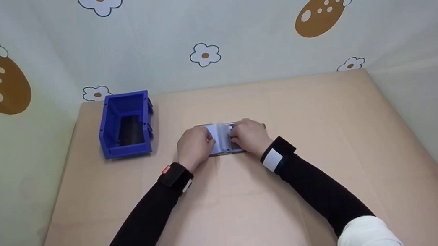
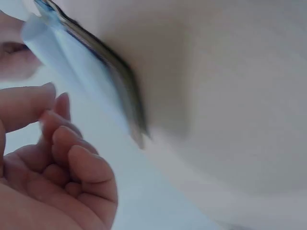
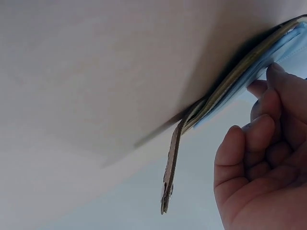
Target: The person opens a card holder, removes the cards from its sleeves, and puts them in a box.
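Observation:
A small card holder [image 1: 211, 129] lies spread open on the table, with clear and pale blue plastic sleeves [image 1: 224, 137] bowed up in its middle. My right hand [image 1: 251, 135] is over its right half. In the right wrist view, the thumb and a finger pinch the edge of a blue sleeve [image 3: 290, 45], the other fingers curled; a strap [image 3: 170, 175] sticks out from the cover. Over the left half is my left hand [image 1: 195, 146]. Its fingers [image 2: 88, 165] are curled, thumb near the index fingertip; whether a clear sleeve lies between them cannot be made out.
A blue plastic bin [image 1: 132, 148] stands at the back left of the table [image 1: 305, 103], with something dark on its floor. Patterned cloth walls [image 1: 257, 29] rise along the back and both sides.

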